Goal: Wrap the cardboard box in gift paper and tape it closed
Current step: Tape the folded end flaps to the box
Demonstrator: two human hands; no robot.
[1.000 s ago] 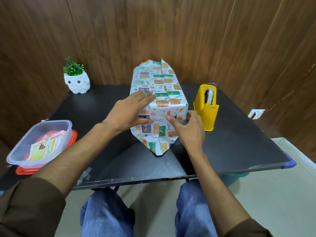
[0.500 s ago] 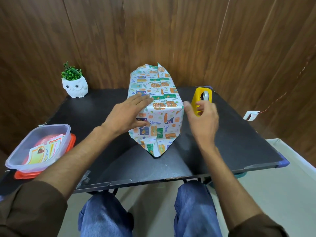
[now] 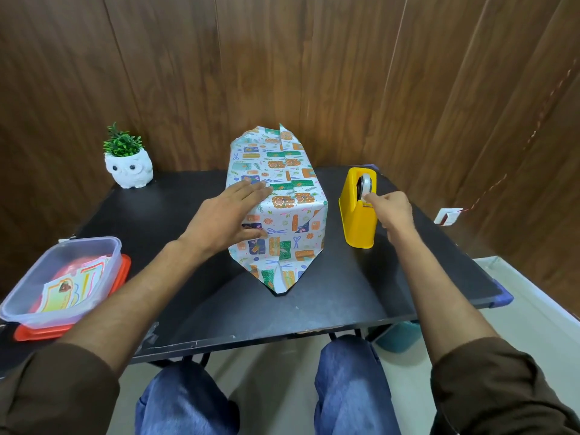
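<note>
Left hand point(image 3: 230, 219) flat, fingers straight, on box point(image 3: 284, 215) — right hand point(image 3: 390, 210) beside it pinches tape point(image 3: 366, 186) at dispenser point(image 3: 357, 215).

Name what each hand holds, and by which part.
Right hand pinches the tape end on the yellow dispenser. Left hand holds nothing; it presses flat on the wrapped box.

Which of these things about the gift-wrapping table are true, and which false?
1. The left hand presses with straight fingers on the box wrapped in patterned gift paper. True.
2. The right hand rests on that box too. False: it pinches the tape in the yellow plastic tape dispenser.
3. The white owl-shaped plant pot stands left of the box. True.
4. The clear plastic container sits on the dispenser. False: it sits on an orange lid at the black table's left edge.
</note>
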